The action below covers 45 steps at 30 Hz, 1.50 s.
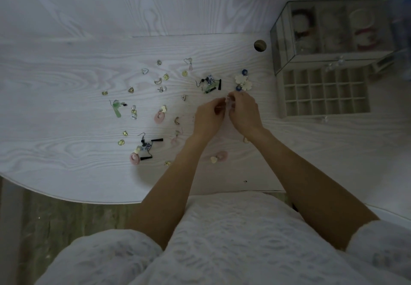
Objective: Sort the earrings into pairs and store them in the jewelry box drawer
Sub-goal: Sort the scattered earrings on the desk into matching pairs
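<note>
Several earrings lie scattered over the white wood-grain table (66, 80): a pink disc earring (159, 117), a green drop earring (117, 109), a blue-and-white earring with black bars (146, 148), a cream flower pair (243, 82). My left hand (209, 115) and my right hand (244, 111) meet at the fingertips over the table's middle, pinching a small clear earring (230, 103) between them. The open drawer (323, 92), a grid of small empty compartments, lies to the right of my hands, in front of the glass jewelry box (329, 33).
The glass box holds bracelets in its top compartments. A round cable hole (260, 45) sits in the table left of the box. The table's curved front edge (111, 200) runs close to my lap. More pink and cream earrings (219, 157) lie between my forearms.
</note>
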Each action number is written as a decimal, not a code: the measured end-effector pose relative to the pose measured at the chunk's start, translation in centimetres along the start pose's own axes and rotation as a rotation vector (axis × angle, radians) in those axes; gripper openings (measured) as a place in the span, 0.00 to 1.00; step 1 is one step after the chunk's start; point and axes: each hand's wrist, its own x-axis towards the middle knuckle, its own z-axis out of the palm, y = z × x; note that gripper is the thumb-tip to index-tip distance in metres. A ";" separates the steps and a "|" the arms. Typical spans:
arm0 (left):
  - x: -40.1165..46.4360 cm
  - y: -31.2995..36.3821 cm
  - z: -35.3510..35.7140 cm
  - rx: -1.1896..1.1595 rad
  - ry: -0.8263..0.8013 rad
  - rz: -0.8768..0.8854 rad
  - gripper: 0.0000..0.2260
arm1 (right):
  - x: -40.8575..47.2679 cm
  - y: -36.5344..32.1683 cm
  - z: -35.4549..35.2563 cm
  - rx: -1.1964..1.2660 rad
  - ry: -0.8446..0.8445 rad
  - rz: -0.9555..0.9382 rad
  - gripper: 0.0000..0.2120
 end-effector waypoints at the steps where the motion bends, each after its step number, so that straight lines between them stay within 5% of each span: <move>1: -0.2 -0.1 -0.3 -0.019 -0.018 0.001 0.14 | 0.0 0.1 -0.2 -0.005 -0.008 -0.006 0.13; 5: -1.2 -1.0 -2.3 0.010 -0.042 0.058 0.15 | -0.2 0.2 -1.3 0.000 0.027 -0.091 0.17; 9: -2.9 -3.2 -5.8 0.271 0.197 0.245 0.12 | 1.4 -0.6 -2.4 -0.030 0.027 -0.247 0.17; 12: -3.6 -5.3 -7.7 0.425 0.347 0.153 0.12 | 4.2 -1.8 -2.0 -0.077 -0.019 -0.308 0.15; 19: -2.6 -5.5 -5.8 0.488 0.265 0.173 0.15 | 9.1 -3.4 0.0 -0.157 -0.177 -0.292 0.14; 25: 0.7 -2.9 -2.8 0.573 0.069 0.274 0.22 | 9.8 -3.8 0.1 -0.119 -0.196 -0.226 0.08; 29: 0.7 -3.3 -2.9 0.639 0.089 0.238 0.20 | 10.6 -3.2 -0.5 -0.092 -0.134 -0.162 0.09; 37: -0.6 -4.5 -4.8 0.627 0.204 0.170 0.16 | 10.7 -2.2 -0.7 -0.065 -0.092 -0.162 0.09; 45: -3.4 -5.7 -7.3 0.308 0.380 0.078 0.13 | 8.1 -2.4 0.6 -0.118 -0.215 -0.303 0.14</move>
